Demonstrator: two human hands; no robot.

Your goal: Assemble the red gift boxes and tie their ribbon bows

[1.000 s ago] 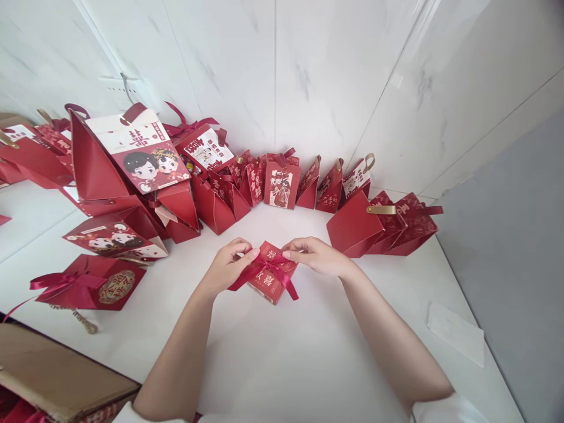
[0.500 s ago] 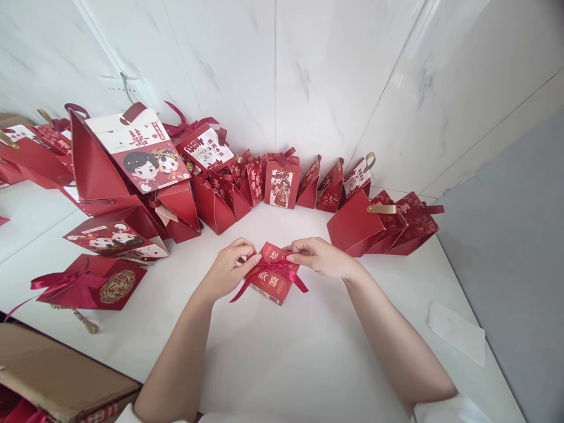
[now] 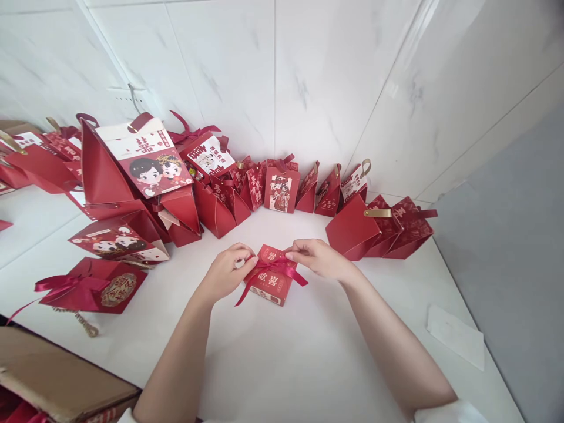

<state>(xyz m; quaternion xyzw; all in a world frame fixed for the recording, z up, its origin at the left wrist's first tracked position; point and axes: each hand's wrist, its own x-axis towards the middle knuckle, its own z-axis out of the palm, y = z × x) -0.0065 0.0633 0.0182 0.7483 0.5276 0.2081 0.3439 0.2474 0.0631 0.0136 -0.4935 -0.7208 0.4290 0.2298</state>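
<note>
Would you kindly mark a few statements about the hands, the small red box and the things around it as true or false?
1. The left hand and the right hand both pinch the ribbon on the small red box. True.
2. The ribbon is gold. False: it is red, like the box.
3. A brown cardboard box sits at the near left. True.
4. A white slip of paper lies to the left of the left hand. False: it lies far to the right, near the right edge of the white table.
</note>
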